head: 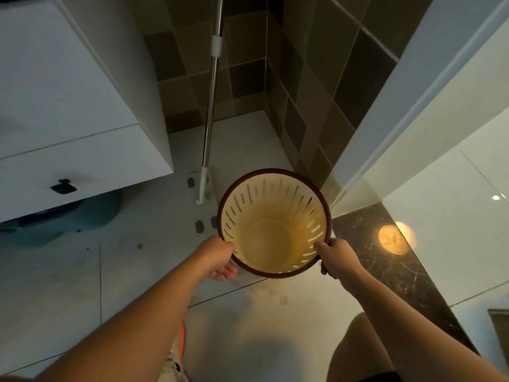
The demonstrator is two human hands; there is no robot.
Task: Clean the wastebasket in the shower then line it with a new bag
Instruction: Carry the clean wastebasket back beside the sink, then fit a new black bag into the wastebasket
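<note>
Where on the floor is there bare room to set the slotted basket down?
Both hands, left hand and right hand, grip the cream slotted wastebasket with brown rim. Bare pale floor tile lies left of the arms, below the white cabinet. It is crowded by the metal mop pole and the tiled corner behind.

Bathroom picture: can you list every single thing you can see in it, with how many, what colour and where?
Round slotted plastic wastebasket: one, cream inside with a dark brown rim, centre, no bag in it.
Long metal mop pole: one, silver with white fittings, leaning behind the wastebasket.
White cabinet with a black handle: one, white, upper left.
Wall tiles: many, brown and dark brown, top centre.
Floor tiles: several, pale grey, below everything.
Dark marble threshold strip: one, black, right of the wastebasket.
White door frame: one, white, right.
Left hand: one, its grip on the rim's left side.
Right hand: one, its grip on the rim's right side.
</note>
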